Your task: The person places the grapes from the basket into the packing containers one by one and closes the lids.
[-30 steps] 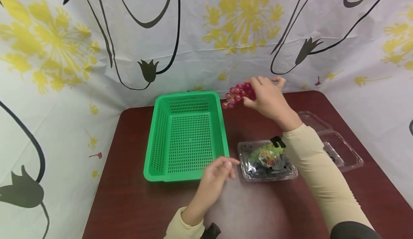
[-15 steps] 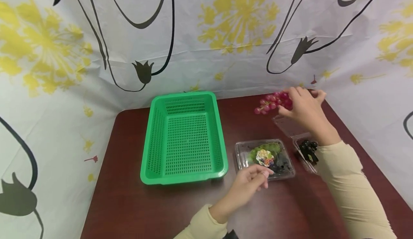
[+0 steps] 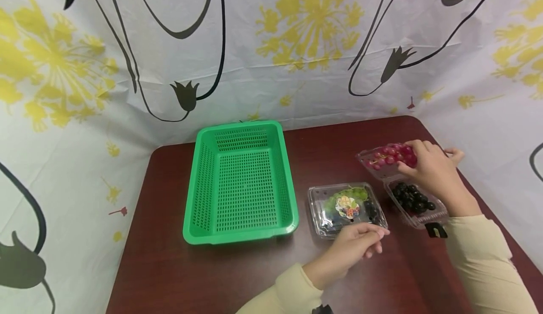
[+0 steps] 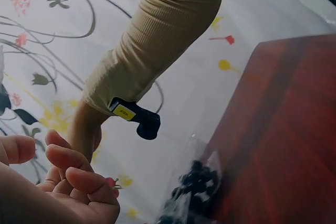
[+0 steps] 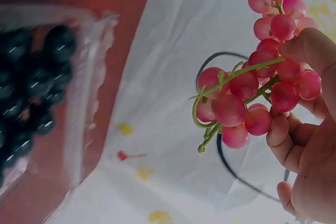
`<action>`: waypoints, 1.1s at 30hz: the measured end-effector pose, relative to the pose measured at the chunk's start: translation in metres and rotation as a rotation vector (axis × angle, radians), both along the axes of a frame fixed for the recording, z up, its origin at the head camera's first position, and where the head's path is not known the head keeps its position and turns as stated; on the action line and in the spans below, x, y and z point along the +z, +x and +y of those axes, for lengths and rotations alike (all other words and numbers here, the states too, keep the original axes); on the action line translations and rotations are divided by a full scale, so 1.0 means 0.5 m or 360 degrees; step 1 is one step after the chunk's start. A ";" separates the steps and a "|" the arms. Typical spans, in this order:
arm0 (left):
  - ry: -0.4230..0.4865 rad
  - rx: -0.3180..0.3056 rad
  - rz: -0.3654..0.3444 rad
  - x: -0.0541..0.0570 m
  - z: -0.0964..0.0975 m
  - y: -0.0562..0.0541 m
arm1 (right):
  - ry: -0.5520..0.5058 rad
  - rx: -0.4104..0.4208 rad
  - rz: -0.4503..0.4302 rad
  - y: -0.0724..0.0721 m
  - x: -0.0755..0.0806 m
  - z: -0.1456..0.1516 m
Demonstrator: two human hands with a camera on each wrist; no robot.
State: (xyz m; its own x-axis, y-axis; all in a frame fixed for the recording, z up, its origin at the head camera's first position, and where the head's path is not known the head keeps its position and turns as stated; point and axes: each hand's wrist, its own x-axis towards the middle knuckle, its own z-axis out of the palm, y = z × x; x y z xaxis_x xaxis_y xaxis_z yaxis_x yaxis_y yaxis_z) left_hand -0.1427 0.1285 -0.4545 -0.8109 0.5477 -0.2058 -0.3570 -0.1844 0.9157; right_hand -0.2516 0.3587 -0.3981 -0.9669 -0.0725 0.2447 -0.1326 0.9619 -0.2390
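A bunch of red grapes (image 5: 244, 85) with a green stem is pinched between the thumb and fingers of my right hand (image 3: 437, 170). In the head view the bunch overlaps the raised lid of an open clear plastic box (image 3: 424, 217) at the right. Dark grapes (image 3: 410, 198) lie inside that box. My left hand (image 3: 354, 248) holds nothing, its fingers loosely bent, just in front of a closed clear box (image 3: 322, 224). Under that lid, which bears a round fruit sticker, are green and dark grapes.
A green perforated basket (image 3: 292, 205) stands on the left part of the dark red table (image 3: 152, 257). A white cloth (image 3: 237, 69) with flower prints hangs behind the table and at its sides.
My right hand has carried the red grapes rightward and lower, to the open box. My left hand has moved right, from beside the basket to the front of the closed box.
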 end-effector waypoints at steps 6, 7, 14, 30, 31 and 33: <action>-0.0140 -0.0066 -0.0009 -0.007 0.050 0.004 | 0.0011 -0.0075 -0.0041 0.025 -0.026 0.052; -0.0176 -0.0075 -0.0009 -0.008 0.058 0.003 | 0.0005 -0.0086 -0.0051 0.030 -0.029 0.060; -0.0347 -0.0130 -0.0098 -0.007 0.111 -0.015 | -0.0032 -0.0174 -0.0135 0.056 -0.048 0.110; -0.0412 -0.0115 -0.0254 -0.021 0.206 -0.030 | 0.0021 -0.0280 -0.0239 0.093 -0.090 0.186; -0.0416 -0.0107 -0.0258 -0.023 0.210 -0.031 | 0.0020 -0.0286 -0.0253 0.095 -0.093 0.191; -0.0410 -0.0096 -0.0282 -0.025 0.217 -0.034 | 0.0029 -0.0292 -0.0273 0.098 -0.099 0.200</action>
State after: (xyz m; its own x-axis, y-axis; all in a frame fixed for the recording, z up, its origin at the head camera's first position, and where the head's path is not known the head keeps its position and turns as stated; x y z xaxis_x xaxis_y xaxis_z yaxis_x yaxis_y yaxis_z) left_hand -0.1597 0.2371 -0.4672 -0.7177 0.5054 -0.4791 -0.5182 0.0721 0.8522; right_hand -0.2027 0.4588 -0.4477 -0.9916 0.1052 0.0759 0.0857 0.9705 -0.2255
